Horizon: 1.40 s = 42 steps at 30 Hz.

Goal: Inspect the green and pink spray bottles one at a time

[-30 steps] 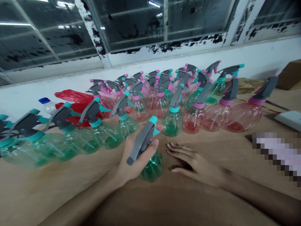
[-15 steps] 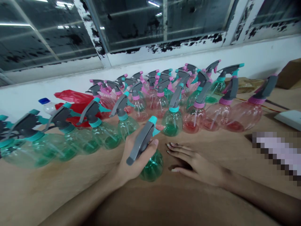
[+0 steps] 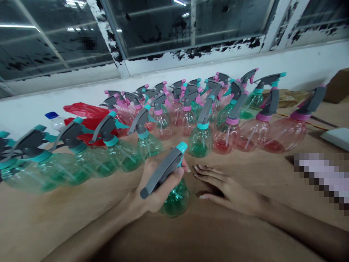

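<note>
A green see-through spray bottle [image 3: 176, 200] with a grey head and teal nozzle is at the near middle of the table. My left hand [image 3: 156, 182] is closed round its neck and trigger, partly hiding them; the nozzle points away from me. To its right, my right hand [image 3: 223, 185] rests on the tabletop, fingers stretched out and holding nothing. Beyond the hands stands another green spray bottle [image 3: 200, 142], upright with some liquid at its bottom. Beside it is a pink spray bottle [image 3: 225, 138] with a pink collar.
A row of green spray bottles [image 3: 125, 156] runs along the left. Several pink and green ones crowd the back, near a red plastic bag [image 3: 87, 111] and a blue-capped bottle [image 3: 56, 122]. At the right are a cardboard box [image 3: 338, 85], a white object [image 3: 336, 137] and a blurred-out item.
My left hand has tipped the spray bottle's head slightly downward and toward me, the nozzle sitting lower and a little further right. The right hand has stayed in place.
</note>
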Motion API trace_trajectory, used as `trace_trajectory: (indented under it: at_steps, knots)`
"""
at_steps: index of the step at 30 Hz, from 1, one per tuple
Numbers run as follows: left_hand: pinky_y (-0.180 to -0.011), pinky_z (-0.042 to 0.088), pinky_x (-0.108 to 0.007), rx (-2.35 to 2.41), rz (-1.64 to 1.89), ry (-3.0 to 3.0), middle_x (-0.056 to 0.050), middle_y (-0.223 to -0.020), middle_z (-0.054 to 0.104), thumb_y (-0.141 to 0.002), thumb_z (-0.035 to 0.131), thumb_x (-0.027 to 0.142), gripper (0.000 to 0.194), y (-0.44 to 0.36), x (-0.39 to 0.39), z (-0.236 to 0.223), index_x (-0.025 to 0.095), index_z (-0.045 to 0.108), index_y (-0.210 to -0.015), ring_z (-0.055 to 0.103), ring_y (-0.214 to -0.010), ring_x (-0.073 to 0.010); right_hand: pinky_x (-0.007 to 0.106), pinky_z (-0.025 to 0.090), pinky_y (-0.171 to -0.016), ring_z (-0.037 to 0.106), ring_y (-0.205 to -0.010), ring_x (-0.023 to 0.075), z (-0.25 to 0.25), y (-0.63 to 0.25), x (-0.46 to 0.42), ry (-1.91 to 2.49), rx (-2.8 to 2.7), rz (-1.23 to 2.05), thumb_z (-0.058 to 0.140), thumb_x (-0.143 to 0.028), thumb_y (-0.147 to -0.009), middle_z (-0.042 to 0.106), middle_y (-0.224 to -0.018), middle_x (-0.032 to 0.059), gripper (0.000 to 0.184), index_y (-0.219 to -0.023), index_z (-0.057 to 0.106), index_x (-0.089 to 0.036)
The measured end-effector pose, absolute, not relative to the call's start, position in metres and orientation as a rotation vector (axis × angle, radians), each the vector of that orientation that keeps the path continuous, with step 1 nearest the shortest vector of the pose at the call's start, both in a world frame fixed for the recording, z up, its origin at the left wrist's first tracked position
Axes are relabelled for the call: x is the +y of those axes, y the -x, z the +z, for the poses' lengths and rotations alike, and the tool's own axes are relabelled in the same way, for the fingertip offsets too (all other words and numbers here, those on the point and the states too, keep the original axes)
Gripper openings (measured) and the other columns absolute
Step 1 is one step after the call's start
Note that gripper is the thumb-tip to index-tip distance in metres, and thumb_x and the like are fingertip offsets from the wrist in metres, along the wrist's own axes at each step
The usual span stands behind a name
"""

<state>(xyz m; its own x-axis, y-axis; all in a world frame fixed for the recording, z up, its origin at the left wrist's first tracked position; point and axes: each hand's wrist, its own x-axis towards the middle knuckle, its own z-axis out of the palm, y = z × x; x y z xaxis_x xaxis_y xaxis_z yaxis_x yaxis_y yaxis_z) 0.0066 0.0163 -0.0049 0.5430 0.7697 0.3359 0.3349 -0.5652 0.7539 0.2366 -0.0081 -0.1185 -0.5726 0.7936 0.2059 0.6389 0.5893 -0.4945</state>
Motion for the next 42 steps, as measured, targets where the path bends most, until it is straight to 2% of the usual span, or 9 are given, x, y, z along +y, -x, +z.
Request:
trace_trajectory:
  at_steps: [4,9,12,15,19,21,32,37,42]
  knots:
    - [-0.063,0.049,-0.031,0.880,0.880,-2.170,-0.001,-0.073,0.060,-0.084,0.048,0.027,0.011,-0.008,0.018,-0.004,0.022,0.059,-0.085,0.058,-0.065,-0.0174,0.044,0.031,-0.111,0.034,-0.136,0.0213,-0.119,-0.236,-0.008,1.157,-2.425,0.492,0.049,-0.051,-0.090,0.040,-0.146,0.0043,0.059,-0.140,0.039,-0.022]
    - [-0.056,0.043,-0.031,0.974,0.962,-2.173,0.002,-0.068,0.055,-0.086,0.049,0.032,0.024,-0.011,0.020,-0.014,0.028,0.060,-0.107,0.051,-0.056,-0.0163,0.045,0.033,-0.110,0.035,-0.135,0.0216,-0.120,-0.236,-0.009,1.139,-2.407,0.489,0.049,-0.049,-0.090,0.041,-0.146,0.0049,0.059,-0.141,0.037,-0.022]
    - [-0.056,0.042,-0.031,0.976,0.958,-2.171,0.003,-0.065,0.051,-0.088,0.048,0.033,0.029,-0.011,0.019,-0.017,0.028,0.058,-0.114,0.049,-0.055,-0.0160,0.045,0.034,-0.110,0.036,-0.134,0.0226,-0.119,-0.236,-0.008,1.132,-2.386,0.507,0.052,-0.049,-0.089,0.042,-0.145,0.0052,0.060,-0.142,0.036,-0.024]
    - [-0.054,0.041,-0.030,0.971,0.979,-2.171,0.004,-0.063,0.049,-0.087,0.048,0.031,0.025,-0.011,0.019,-0.017,0.027,0.059,-0.109,0.046,-0.053,-0.0150,0.044,0.034,-0.110,0.036,-0.134,0.0223,-0.118,-0.236,-0.008,1.137,-2.396,0.501,0.051,-0.049,-0.089,0.042,-0.145,0.0048,0.059,-0.141,0.037,-0.024]
    - [-0.053,0.040,-0.029,0.954,1.019,-2.167,0.004,-0.062,0.048,-0.085,0.050,0.028,0.010,-0.012,0.019,-0.016,0.025,0.059,-0.083,0.042,-0.051,-0.0134,0.044,0.033,-0.111,0.035,-0.135,0.0217,-0.116,-0.236,-0.008,1.153,-2.424,0.488,0.049,-0.050,-0.090,0.041,-0.146,0.0051,0.058,-0.140,0.040,-0.022]
    - [-0.053,0.040,-0.029,0.950,1.024,-2.168,0.004,-0.062,0.047,-0.084,0.050,0.027,0.010,-0.013,0.020,-0.015,0.024,0.057,-0.077,0.041,-0.051,-0.0130,0.044,0.032,-0.111,0.035,-0.135,0.0217,-0.117,-0.236,-0.008,1.152,-2.419,0.487,0.049,-0.050,-0.090,0.041,-0.145,0.0054,0.058,-0.140,0.040,-0.021]
    - [-0.053,0.040,-0.030,0.964,0.994,-2.152,0.005,-0.061,0.047,-0.084,0.050,0.026,0.007,-0.013,0.019,-0.014,0.026,0.057,-0.085,0.045,-0.051,-0.0140,0.045,0.033,-0.110,0.035,-0.135,0.0223,-0.116,-0.236,-0.008,1.149,-2.413,0.514,0.049,-0.050,-0.090,0.042,-0.145,0.0060,0.060,-0.141,0.037,-0.023]
    - [-0.053,0.041,-0.031,0.944,1.019,-2.174,0.003,-0.063,0.051,-0.083,0.051,0.027,0.009,-0.013,0.019,-0.012,0.025,0.057,-0.077,0.044,-0.052,-0.0140,0.047,0.033,-0.110,0.035,-0.135,0.0230,-0.119,-0.237,-0.008,1.113,-2.390,0.505,0.051,-0.048,-0.089,0.042,-0.145,0.0056,0.059,-0.141,0.036,-0.024]
    - [-0.051,0.041,-0.030,0.958,0.991,-2.163,0.004,-0.062,0.052,-0.084,0.051,0.027,0.006,-0.012,0.018,-0.013,0.025,0.057,-0.083,0.045,-0.051,-0.0138,0.046,0.032,-0.111,0.034,-0.135,0.0225,-0.119,-0.237,-0.008,1.125,-2.409,0.502,0.050,-0.049,-0.090,0.042,-0.145,0.0053,0.060,-0.142,0.035,-0.024]
